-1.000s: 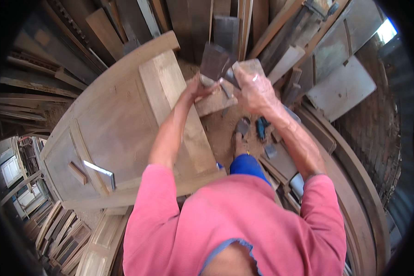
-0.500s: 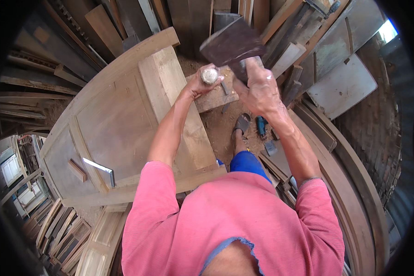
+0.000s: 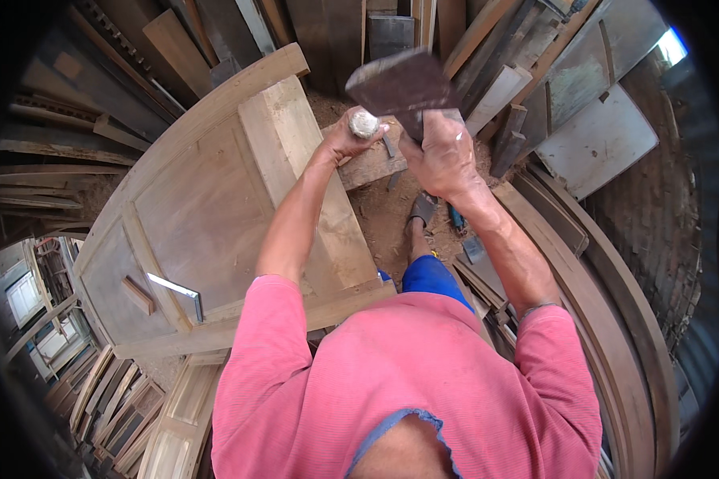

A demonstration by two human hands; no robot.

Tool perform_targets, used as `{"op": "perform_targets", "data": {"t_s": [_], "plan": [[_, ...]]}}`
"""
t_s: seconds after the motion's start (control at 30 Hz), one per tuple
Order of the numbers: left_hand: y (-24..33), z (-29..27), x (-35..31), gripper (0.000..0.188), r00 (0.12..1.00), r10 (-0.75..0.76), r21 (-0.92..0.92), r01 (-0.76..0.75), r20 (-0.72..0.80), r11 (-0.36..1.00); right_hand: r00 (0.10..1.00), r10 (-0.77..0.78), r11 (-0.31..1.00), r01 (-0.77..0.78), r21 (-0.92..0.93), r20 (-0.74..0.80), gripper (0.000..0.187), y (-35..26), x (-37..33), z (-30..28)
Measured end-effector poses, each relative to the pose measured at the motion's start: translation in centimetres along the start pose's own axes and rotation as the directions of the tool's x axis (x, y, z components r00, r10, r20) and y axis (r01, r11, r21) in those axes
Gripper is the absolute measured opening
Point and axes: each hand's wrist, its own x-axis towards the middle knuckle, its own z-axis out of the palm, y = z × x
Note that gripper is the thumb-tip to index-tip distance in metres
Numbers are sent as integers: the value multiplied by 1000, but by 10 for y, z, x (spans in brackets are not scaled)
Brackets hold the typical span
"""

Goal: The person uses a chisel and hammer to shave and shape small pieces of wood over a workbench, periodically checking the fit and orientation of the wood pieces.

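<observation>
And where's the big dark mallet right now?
In the head view, the dark mallet is near the top, just right of the middle, gripped in the right hand, above and right of the pale round handle end in the left hand.

a dark mallet (image 3: 401,83) tilts near a pale-ended handle (image 3: 363,124).

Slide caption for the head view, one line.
Right hand grips a dark mallet; left hand holds a round-ended tool beside a large panelled wooden piece.
</observation>
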Motion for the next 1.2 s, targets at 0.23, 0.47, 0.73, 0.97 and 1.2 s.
{"op": "perform_targets", "data": {"t_s": [0.23, 0.47, 0.73, 0.97, 1.2], "plan": [[17, 11, -1, 31, 971, 201, 33, -199, -130, 979, 912, 182, 951, -67, -303, 368, 32, 12, 16, -12], [11, -7, -13, 22, 980, 110, -184, -140, -167, 973, 912, 339, 929, -363, 68, 231, 28, 55, 2, 1], [80, -40, -89, 20, 828, 69, -70, -129, -557, 989, 716, 602, 795, -579, -182, 352, 38, 187, -16, 74], [18, -37, -153, 58, 771, -482, 457, 636, -417, 622, 932, 353, 879, -300, -370, 84, 42, 226, -24, 113], [69, 58, -111, 70, 957, -151, 726, 287, -248, 624, 904, 325, 829, -414, 377, 278, 44, 174, -52, 83]]}}
